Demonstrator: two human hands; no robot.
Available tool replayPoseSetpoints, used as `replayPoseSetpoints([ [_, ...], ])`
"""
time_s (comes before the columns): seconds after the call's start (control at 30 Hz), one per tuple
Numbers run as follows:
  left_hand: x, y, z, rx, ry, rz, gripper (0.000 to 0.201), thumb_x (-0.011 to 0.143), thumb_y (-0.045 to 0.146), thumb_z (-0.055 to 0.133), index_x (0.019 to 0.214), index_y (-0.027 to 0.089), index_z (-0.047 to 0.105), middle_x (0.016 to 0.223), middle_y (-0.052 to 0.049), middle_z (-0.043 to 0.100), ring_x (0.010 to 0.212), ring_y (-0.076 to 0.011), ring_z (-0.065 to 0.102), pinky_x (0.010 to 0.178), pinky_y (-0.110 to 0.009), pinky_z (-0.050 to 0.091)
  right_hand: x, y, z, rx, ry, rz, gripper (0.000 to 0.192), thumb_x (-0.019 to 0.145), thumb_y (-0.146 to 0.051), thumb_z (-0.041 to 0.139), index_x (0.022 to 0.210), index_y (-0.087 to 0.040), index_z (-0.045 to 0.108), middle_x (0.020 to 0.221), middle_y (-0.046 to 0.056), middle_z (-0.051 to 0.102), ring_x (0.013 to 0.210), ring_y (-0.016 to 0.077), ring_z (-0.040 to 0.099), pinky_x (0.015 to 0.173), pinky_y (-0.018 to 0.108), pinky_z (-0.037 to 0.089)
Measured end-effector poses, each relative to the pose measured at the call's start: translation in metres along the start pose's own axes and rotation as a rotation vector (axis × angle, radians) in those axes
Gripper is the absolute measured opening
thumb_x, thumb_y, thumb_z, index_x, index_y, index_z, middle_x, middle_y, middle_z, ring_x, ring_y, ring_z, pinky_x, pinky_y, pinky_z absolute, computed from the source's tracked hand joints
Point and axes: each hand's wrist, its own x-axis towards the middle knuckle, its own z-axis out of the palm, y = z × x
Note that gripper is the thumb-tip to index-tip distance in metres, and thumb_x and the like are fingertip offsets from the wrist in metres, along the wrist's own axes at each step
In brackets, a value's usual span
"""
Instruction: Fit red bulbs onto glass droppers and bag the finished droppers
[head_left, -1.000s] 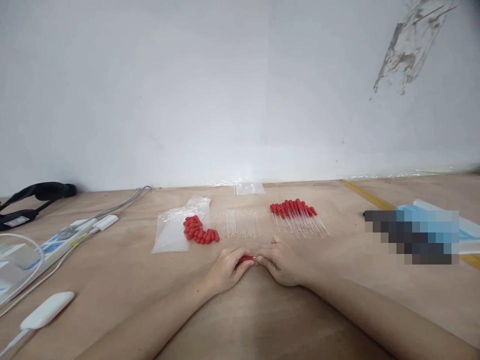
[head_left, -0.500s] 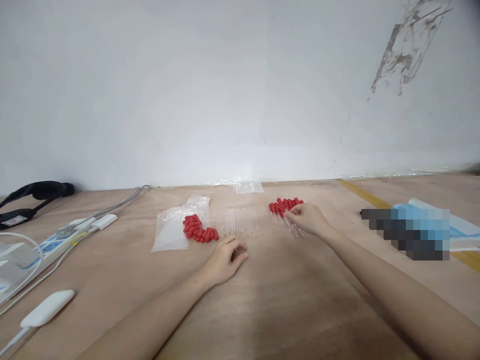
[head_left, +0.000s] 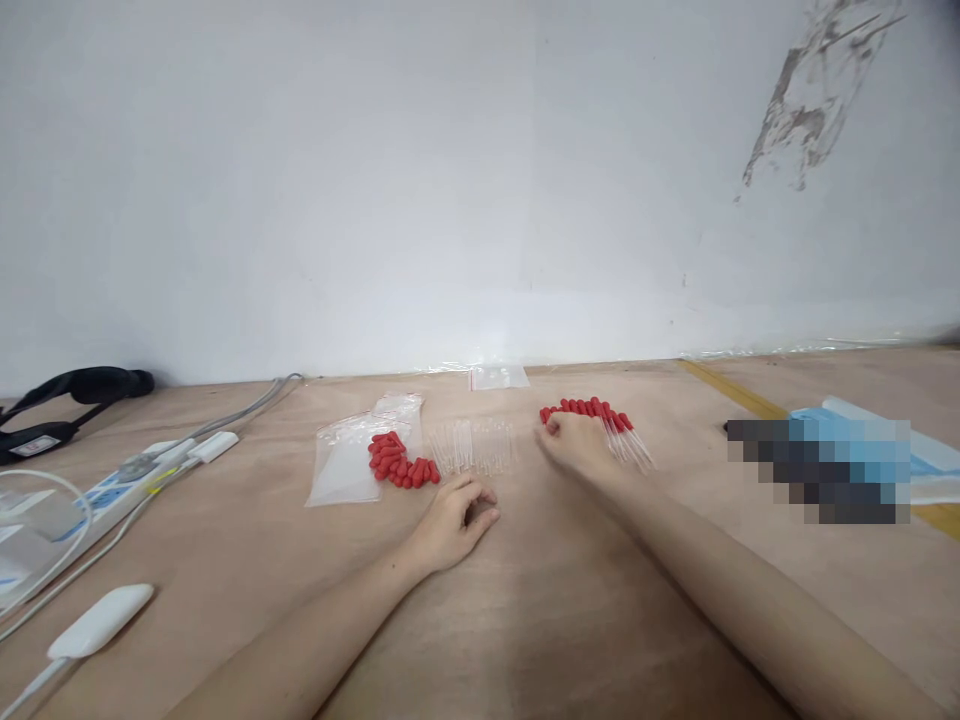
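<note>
The right hand [head_left: 574, 445] is bent over the left end of a row of red-topped droppers [head_left: 606, 412], thumb and fingertips drawn in low by the leftmost red ends; whether they pinch one cannot be told, since the hand covers what lies beneath. The droppers to its right show their red ends away from the wearer and their clear stems slanting back toward about five o'clock. The left hand [head_left: 456, 522] lies at about eight o'clock from the right one, on the brown table [head_left: 525, 620], fingers loosely curled and thumb apart, with nothing visible in the gap. Just beyond it, toward twelve, clear tubes [head_left: 472, 445] lie side by side; at ten to eleven sits a pile of loose red bulbs [head_left: 403, 470], overlapping the right edge of clear plastic bags [head_left: 341, 470]. A small bag [head_left: 499, 377] lies by the wall [head_left: 375, 200], around one o'clock from the left hand. Farther out, at nine, is a power strip [head_left: 105, 497] with cables [head_left: 247, 410], and between eight and nine a white oval device [head_left: 101, 620]. From the right hand, toward three o'clock, a blue-and-white mask [head_left: 926, 452] lies beside a pixelated dark object [head_left: 810, 465].
</note>
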Motion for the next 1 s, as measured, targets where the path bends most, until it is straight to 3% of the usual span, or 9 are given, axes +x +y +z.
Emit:
replayPoseSetpoints([
  [0.17,0.0,0.0,0.001,0.01,0.003,-0.003,0.008,0.079,0.02,0.05,0.083,0.017,0.057,0.082,-0.003,0.054,0.075,-0.0151,0.051,0.068,-0.027,0.041,0.006,-0.038,0.016,0.006,-0.199,0.07,0.029,0.075,-0.034,0.047,0.084,-0.014,0.064,0.09,0.016,0.064,0.084,0.0273,0.059,0.065,0.034,0.042],
  [0.33,0.0,0.001,0.006,0.057,0.013,-0.004,0.008,0.079,0.022,0.05,0.083,0.018,0.056,0.081,-0.003,0.053,0.072,-0.0151,0.051,0.065,-0.027,0.04,0.025,-0.046,0.031,0.017,-0.3,0.108,0.029,0.07,-0.028,0.052,0.089,-0.01,0.065,0.094,0.02,0.063,0.084,0.0287,0.061,0.063,0.033,0.044],
  [0.43,0.002,0.004,-0.003,0.296,0.053,0.033,0.011,0.08,0.025,0.048,0.081,0.017,0.055,0.082,-0.005,0.054,0.078,-0.019,0.05,0.071,-0.031,0.038,0.034,-0.045,0.037,0.034,-0.332,0.121,0.031,0.069,-0.03,0.053,0.092,-0.011,0.065,0.097,0.018,0.063,0.085,0.0277,0.06,0.063,0.032,0.044],
  [0.53,0.005,0.002,-0.026,0.621,0.116,-0.016,0.016,0.08,0.032,0.049,0.081,0.017,0.054,0.085,-0.009,0.053,0.085,-0.0241,0.048,0.074,-0.036,0.034,0.037,-0.046,0.038,0.054,-0.34,0.132,0.032,0.069,-0.032,0.053,0.091,-0.011,0.065,0.094,0.017,0.064,0.081,0.0259,0.061,0.059,0.029,0.044],
  [0.6,0.007,-0.003,-0.044,0.711,0.121,-0.091,0.019,0.076,0.036,0.055,0.082,0.018,0.053,0.087,-0.008,0.053,0.087,-0.0254,0.047,0.075,-0.036,0.033,0.035,-0.045,0.034,0.082,-0.332,0.121,0.03,0.071,-0.033,0.051,0.087,-0.012,0.065,0.087,0.014,0.065,0.076,0.0233,0.061,0.055,0.027,0.042],
  [0.73,0.01,-0.016,-0.065,0.721,-0.04,-0.138,0.024,0.069,0.035,0.062,0.084,0.02,0.053,0.087,-0.005,0.056,0.087,-0.0249,0.049,0.074,-0.034,0.033,0.019,-0.035,0.016,0.148,-0.281,0.05,0.026,0.077,-0.031,0.041,0.072,-0.015,0.061,0.071,0.007,0.064,0.065,0.018,0.059,0.051,0.024,0.038],
  [0.87,0.013,-0.024,-0.067,0.749,-0.119,-0.19,0.016,0.071,0.021,0.057,0.087,0.019,0.052,0.086,-0.005,0.059,0.085,-0.0246,0.053,0.069,-0.032,0.034,-0.015,-0.015,-0.002,0.19,-0.161,-0.016,0.019,0.08,-0.028,0.038,0.076,-0.016,0.053,0.077,0.007,0.061,0.069,0.0165,0.056,0.055,0.024,0.035],
  [1.0,0.014,-0.027,-0.066,0.687,-0.128,-0.269,0.01,0.072,0.015,0.052,0.082,0.018,0.052,0.082,-0.006,0.059,0.077,-0.0228,0.056,0.059,-0.028,0.035,-0.049,0.002,-0.01,0.337,-0.018,-0.181,0.017,0.083,-0.03,0.037,0.077,-0.017,0.047,0.071,0.004,0.058,0.063,0.0142,0.053,0.055,0.024,0.035],
])
